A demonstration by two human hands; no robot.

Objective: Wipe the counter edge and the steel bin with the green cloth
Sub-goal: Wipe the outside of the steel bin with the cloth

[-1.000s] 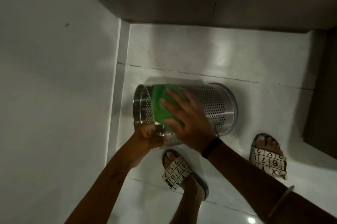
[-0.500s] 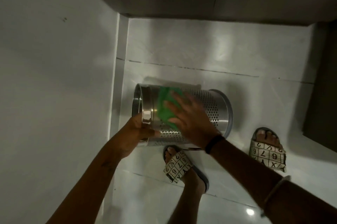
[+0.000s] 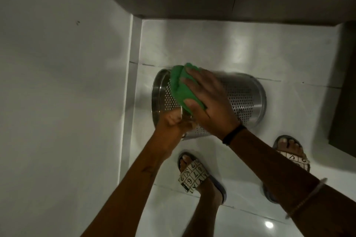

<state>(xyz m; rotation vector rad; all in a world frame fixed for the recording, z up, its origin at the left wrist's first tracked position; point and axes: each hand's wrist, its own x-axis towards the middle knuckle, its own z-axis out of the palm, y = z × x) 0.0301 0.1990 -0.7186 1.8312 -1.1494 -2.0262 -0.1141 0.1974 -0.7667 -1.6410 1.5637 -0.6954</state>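
The bin point(image 3: 243, 99) lay tipped on its side at mid-frame, apparently held just above the white floor point(image 3: 192, 44), rim end leftward. The cloth point(image 3: 180, 90) sat bunched on its perforated wall near that rim. The right hand point(image 3: 210, 105) pressed it flat with spread, nearly straight fingers, likely to follow the curve. The left hand point(image 3: 173, 123) curled round the lower rim, seemingly steadying the bin. Sandals point(image 3: 192, 177) stood below.

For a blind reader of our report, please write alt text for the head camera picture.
A person's right hand presses a green cloth on a perforated steel bin turned on its side, while the left hand grips the bin's rim. Below, on the white floor, both feet wear patterned sandals.
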